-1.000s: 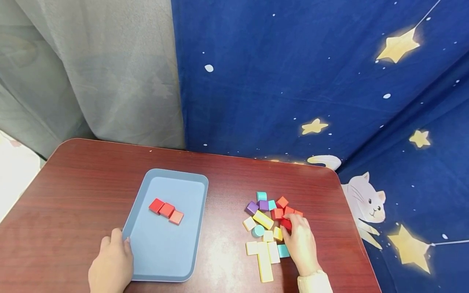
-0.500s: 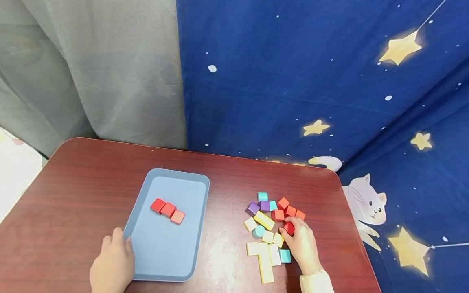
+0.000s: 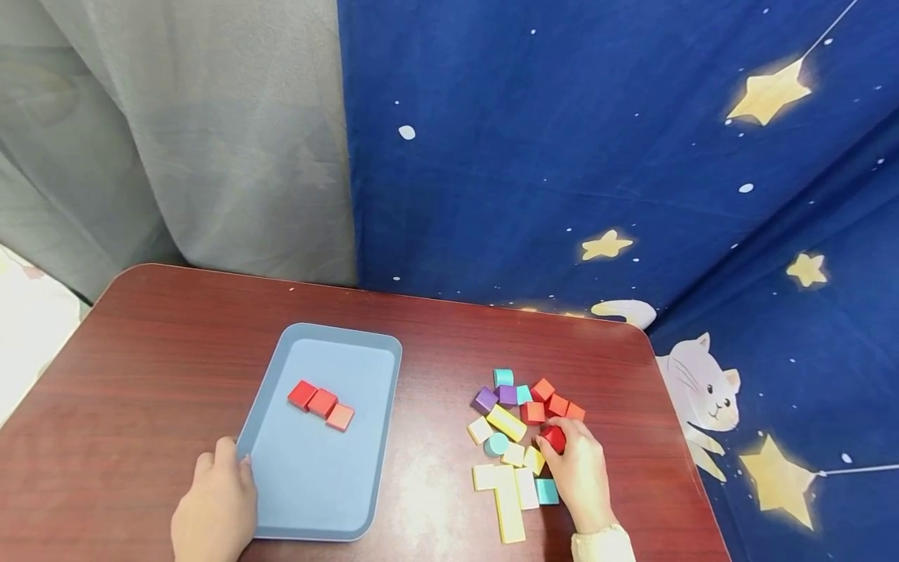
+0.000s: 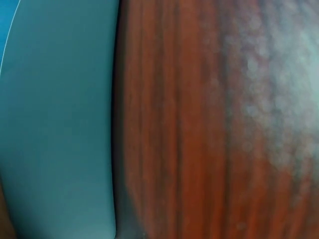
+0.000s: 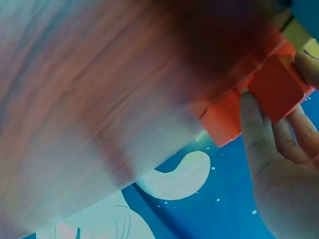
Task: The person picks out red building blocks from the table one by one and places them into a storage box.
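My left hand (image 3: 214, 503) grips the left rim of a blue-grey tray (image 3: 316, 499), whose outer side fills the left of the left wrist view. Three red and pinkish blocks lie touching in a slanted row inside it, a red one (image 3: 302, 395) at the left end. On the right, thumb and fingers of my right hand (image 3: 579, 472) pinch a red cube (image 3: 552, 438), which shows tilted between the fingertips in the right wrist view. Several other red cubes (image 3: 533, 413) lie just beyond these fingers. A pale yellow block (image 3: 534, 460) sits close to the thumb.
Left of the right hand lie purple (image 3: 484, 400), yellow (image 3: 506, 423), cream (image 3: 480, 430) and turquoise blocks (image 3: 547, 492), with a long yellow plank (image 3: 509, 511) nearer the front. The brown wooden table (image 3: 435, 343) ends at a grey and blue curtain (image 3: 492, 156).
My right fingers have drawn back slightly and settled around the red cube, uncovering the red cubes beyond. A yellow block by the thumb has shifted a little. The left hand stays at the tray.
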Demonstrator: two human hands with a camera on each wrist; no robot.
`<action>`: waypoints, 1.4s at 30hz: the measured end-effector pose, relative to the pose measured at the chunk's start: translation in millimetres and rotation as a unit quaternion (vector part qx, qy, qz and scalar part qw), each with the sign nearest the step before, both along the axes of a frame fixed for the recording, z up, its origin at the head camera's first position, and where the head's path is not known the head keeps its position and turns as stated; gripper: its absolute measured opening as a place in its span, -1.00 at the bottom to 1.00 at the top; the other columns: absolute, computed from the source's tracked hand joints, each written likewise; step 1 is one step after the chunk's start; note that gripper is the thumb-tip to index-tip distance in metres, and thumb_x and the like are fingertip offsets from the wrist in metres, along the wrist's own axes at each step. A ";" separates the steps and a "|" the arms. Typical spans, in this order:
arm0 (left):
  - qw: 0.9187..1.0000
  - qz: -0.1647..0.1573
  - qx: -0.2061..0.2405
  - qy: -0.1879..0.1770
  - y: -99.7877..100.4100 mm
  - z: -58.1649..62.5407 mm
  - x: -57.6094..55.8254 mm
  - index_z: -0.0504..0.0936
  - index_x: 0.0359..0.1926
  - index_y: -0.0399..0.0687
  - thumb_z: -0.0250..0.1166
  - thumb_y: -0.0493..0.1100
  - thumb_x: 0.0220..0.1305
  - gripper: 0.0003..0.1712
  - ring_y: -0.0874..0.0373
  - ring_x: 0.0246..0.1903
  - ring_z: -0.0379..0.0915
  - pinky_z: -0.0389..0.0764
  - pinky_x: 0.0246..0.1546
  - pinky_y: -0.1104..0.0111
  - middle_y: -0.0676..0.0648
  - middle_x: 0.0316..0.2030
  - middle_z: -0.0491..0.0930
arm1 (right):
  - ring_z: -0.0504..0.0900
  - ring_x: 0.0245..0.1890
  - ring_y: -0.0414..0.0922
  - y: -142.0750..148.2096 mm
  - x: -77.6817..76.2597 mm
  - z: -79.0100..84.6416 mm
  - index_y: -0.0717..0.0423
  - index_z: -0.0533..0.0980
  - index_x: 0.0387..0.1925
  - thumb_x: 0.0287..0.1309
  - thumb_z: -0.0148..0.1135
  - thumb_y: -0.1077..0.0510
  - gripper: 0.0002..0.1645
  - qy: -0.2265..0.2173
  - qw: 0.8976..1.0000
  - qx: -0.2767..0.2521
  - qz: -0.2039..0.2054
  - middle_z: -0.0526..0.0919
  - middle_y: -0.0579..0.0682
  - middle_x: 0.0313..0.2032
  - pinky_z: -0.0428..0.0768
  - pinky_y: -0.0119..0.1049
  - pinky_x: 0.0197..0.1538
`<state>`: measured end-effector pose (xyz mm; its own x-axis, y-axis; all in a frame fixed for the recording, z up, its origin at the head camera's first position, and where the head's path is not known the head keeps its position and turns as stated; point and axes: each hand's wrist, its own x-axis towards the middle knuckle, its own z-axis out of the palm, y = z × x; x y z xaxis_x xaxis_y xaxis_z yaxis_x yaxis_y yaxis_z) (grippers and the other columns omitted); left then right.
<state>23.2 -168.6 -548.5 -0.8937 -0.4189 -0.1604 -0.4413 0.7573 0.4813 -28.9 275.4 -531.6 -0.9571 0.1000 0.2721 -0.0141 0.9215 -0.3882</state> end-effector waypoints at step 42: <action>1.000 0.000 0.007 0.005 0.0 1.3 0.0 0.27 0.09 -0.26 -0.02 -0.16 0.39 -0.65 -0.31 -0.60 0.39 0.33 -0.59 -0.04 -0.34 -0.22 0.35 | 0.62 -0.19 -0.28 -114.2 3.6 49.0 0.01 0.63 -0.22 -0.16 0.50 0.24 -0.64 0.032 0.974 -0.060 0.215 0.65 -0.21 -0.22 0.45 -0.54 -0.07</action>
<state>23.2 -168.6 -547.2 -0.8954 -0.4164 -0.1578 -0.4365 0.7505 0.4962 -25.3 161.2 -482.6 -0.8988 -0.2720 0.3437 -0.4166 0.7735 -0.4775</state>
